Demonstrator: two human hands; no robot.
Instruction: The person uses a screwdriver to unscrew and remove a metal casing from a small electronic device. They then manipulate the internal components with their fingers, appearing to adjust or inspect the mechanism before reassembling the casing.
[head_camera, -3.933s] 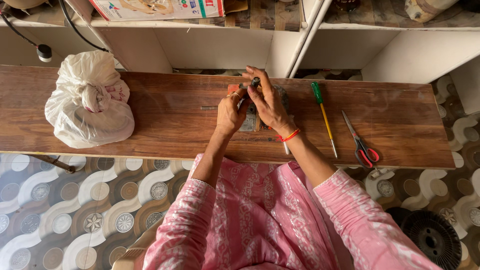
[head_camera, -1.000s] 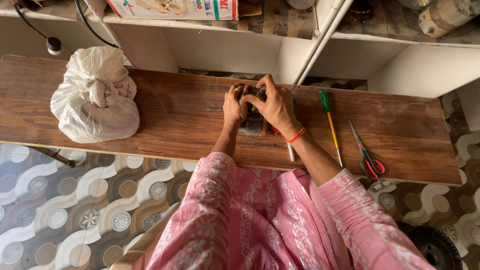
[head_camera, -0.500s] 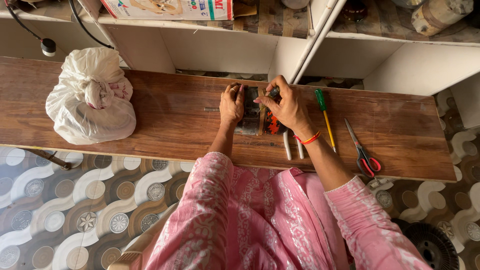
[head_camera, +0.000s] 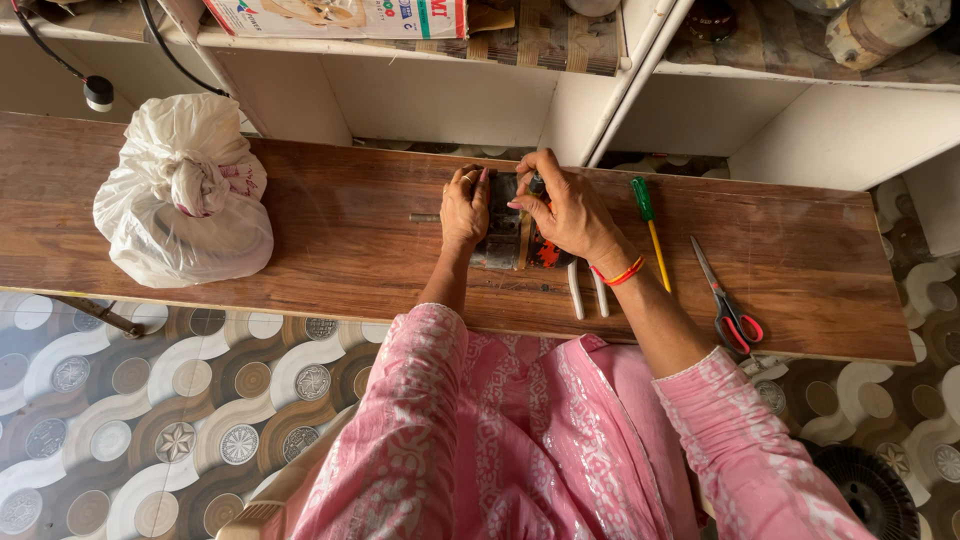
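Observation:
A dark blocky device (head_camera: 508, 232) with black and orange parts lies on the wooden board (head_camera: 330, 235). My left hand (head_camera: 464, 208) presses on its left side, fingers curled over the top edge. My right hand (head_camera: 565, 208) rests over its right part, fingertips pinching something small at the top; what it is cannot be made out. A thin metal pin (head_camera: 424, 217) sticks out to the left of the left hand. Two white handles (head_camera: 588, 292) lie just below my right wrist, which wears a red and orange band.
A tied white plastic bag (head_camera: 183, 205) sits at the board's left end. A green-handled screwdriver (head_camera: 650, 229) and red-handled scissors (head_camera: 728, 300) lie to the right. White shelves (head_camera: 450, 95) stand behind the board. Patterned floor tiles (head_camera: 150, 400) show below.
Both hands have come down from lifting the device to pressing it flat on the board. The white handles now lie uncovered beside the right wrist.

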